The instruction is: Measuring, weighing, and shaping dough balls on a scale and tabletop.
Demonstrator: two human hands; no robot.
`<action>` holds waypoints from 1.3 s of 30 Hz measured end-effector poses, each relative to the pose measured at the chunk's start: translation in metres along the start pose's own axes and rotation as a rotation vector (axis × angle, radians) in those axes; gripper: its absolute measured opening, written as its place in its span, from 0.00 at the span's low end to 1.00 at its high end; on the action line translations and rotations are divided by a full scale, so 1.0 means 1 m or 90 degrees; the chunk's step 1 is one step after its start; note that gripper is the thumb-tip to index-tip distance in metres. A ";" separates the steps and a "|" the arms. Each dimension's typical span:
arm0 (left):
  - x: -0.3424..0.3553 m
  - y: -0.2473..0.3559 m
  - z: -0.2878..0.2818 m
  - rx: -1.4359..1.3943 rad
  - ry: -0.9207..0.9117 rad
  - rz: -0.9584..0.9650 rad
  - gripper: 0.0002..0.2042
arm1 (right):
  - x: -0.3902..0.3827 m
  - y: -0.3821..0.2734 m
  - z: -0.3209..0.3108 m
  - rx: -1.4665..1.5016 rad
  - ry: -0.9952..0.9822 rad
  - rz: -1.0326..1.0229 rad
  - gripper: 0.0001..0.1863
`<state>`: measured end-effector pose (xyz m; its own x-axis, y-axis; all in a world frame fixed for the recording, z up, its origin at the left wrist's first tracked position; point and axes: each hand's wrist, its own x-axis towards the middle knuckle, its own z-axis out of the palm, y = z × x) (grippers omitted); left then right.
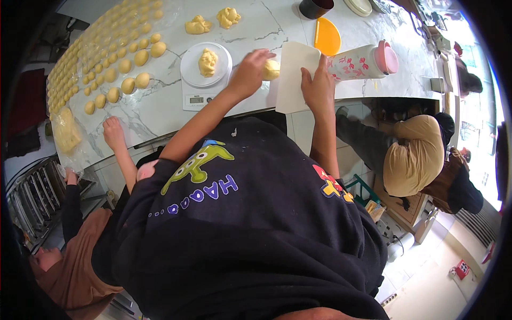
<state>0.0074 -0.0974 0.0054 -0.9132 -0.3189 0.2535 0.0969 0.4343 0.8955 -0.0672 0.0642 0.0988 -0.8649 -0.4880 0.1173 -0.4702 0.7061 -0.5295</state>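
My left hand (250,73) reaches over the table, fingers stretched out and somewhat blurred, beside a smooth yellow dough ball (271,70). Whether the fingertips touch the ball I cannot tell. My right hand (318,88) grips the right edge of a flat cream-coloured board (293,80), its thumb lying on the near face; the board stands beside the dough ball and overlaps the table's front edge. Left of my left hand, a rough lump of dough (207,63) rests on the round plate of a white digital scale (194,101).
Two lumpy dough pieces (198,24) lie behind the scale. Rows of dough balls (125,66) cover the left side, partly under plastic film. An orange scraper (327,37), a dark cup (316,7) and a pink-lidded bottle (358,63) stand right. A co-worker's hand (113,130) rests at the left edge.
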 end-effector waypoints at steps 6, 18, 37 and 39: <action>-0.005 0.014 -0.002 0.109 -0.148 -0.030 0.21 | -0.013 -0.028 0.005 -0.082 -0.095 0.038 0.27; -0.009 -0.003 -0.007 0.149 -0.074 -0.121 0.04 | 0.017 -0.055 0.064 -0.212 -0.165 -0.052 0.26; -0.009 -0.003 -0.113 0.427 0.197 -0.193 0.23 | 0.009 -0.011 0.021 0.040 0.047 -0.058 0.26; -0.001 0.007 -0.109 0.202 0.336 -0.126 0.25 | 0.008 -0.006 0.016 0.081 0.069 -0.043 0.25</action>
<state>0.0524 -0.1859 0.0511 -0.5764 -0.7548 0.3130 -0.2489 0.5270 0.8126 -0.0686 0.0476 0.0897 -0.8489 -0.4696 0.2425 -0.5084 0.5997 -0.6180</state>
